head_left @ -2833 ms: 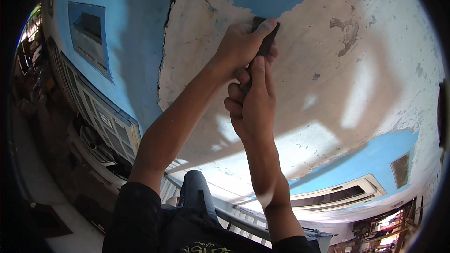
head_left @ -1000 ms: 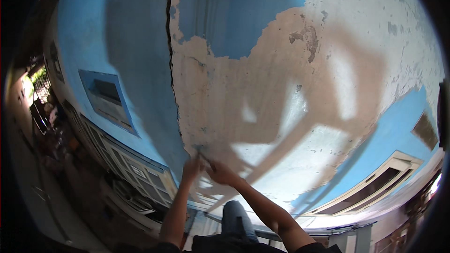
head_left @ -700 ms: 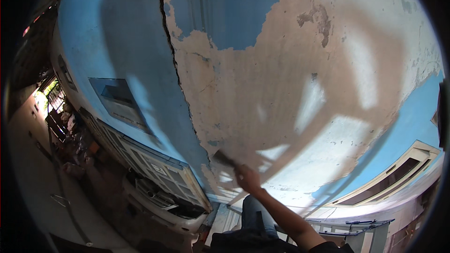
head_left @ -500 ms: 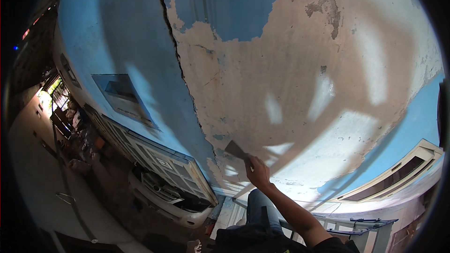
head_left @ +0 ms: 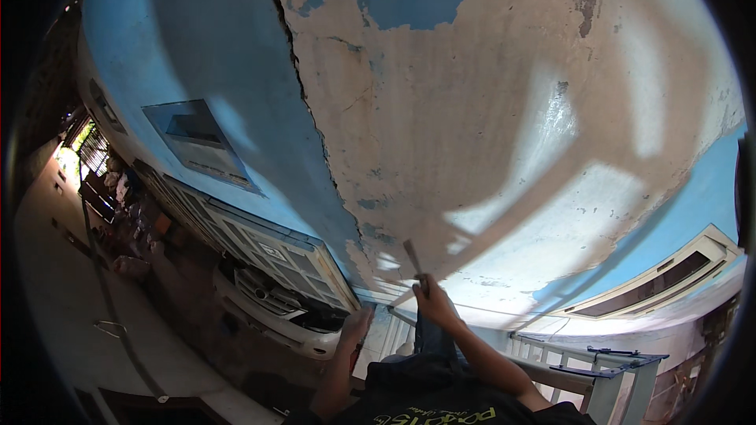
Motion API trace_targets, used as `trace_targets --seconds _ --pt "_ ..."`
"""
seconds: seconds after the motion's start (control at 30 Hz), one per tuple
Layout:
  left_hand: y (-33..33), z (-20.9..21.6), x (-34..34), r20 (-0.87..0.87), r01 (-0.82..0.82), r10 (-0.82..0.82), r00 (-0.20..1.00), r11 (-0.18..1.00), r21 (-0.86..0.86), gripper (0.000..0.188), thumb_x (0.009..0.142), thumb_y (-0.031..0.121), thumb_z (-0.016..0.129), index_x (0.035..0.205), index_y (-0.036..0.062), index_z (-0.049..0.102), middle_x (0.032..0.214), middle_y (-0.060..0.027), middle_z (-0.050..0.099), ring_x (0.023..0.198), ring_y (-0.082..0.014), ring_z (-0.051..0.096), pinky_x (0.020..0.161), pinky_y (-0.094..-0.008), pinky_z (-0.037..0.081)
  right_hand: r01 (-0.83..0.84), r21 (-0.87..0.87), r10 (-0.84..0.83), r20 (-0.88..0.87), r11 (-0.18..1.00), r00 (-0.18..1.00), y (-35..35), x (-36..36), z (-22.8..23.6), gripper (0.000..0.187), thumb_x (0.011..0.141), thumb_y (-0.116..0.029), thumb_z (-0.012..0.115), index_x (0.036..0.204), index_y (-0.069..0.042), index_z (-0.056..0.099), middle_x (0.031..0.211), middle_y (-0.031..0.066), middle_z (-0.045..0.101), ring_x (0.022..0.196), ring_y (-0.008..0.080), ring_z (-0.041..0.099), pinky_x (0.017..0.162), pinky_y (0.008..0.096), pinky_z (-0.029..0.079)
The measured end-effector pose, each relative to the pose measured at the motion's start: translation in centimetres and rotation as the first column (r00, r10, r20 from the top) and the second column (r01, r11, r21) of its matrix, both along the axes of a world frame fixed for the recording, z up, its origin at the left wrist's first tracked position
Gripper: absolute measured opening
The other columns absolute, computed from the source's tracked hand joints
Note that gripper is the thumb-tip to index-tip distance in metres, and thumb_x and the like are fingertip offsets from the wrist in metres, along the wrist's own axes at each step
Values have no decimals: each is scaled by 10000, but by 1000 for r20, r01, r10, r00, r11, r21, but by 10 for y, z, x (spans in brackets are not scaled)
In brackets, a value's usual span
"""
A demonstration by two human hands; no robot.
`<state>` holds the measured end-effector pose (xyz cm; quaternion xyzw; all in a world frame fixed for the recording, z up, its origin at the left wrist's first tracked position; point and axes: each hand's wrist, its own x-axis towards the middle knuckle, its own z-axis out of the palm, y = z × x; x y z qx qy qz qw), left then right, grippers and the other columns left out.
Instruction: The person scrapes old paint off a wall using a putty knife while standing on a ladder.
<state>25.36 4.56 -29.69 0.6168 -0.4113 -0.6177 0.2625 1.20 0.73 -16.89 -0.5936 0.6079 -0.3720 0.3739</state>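
Observation:
My right hand is wrapped around the handle of a scraper, whose narrow-looking blade points up before the lower part of the wall. Whether the blade touches the wall, I cannot tell. My left hand is raised to the left of my knee, near the car front; its fingers are dim and blurred, and nothing can be made out in them. The wall shows a large bare beige patch where blue paint is gone, with ragged paint edges around it. A dark crack runs down the patch's left side.
A white car stands below left, beside a white-framed window grille. A recessed niche is set in the blue wall. At right are a pale framed window and a grey railing. Sunlit streaks and shadows cross the wall.
My right hand has drawn slightly down, and the scraper has turned from slanting left to nearly upright, blade edge-on. My left hand has risen into view from the lower edge. The view has shifted slightly.

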Motion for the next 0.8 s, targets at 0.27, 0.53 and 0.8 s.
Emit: trace_targets --seconds 0.27,0.53,0.8 --pt "-15 125 -76 -543 -22 42 838 999 43 501 1000 458 386 1181 22 553 1164 -112 616 1066 -192 601 897 -331 472 -292 201 278 98 935 956 50 17 -16 384 917 -205 573 1227 -17 444 893 171 601 664 229 573 633 343 474" --pt "-62 236 -82 -507 -117 -58 860 945 -306 487 969 449 473 1137 6 584 933 -75 641 757 -117 626 527 -226 475 -245 177 64 675 953 735 19 30 118 363 966 -216 533 1276 -84 396 888 76 589 654 131 549 566 266 436" --pt "-155 384 -58 -455 -182 -216 864 709 -681 474 941 454 515 1068 7 608 931 -64 648 710 -89 581 600 -233 481 -319 -160 269 903 934 334 -52 66 268 344 1000 -244 444 1337 -217 382 854 -5 478 525 54 370 411 180 258"
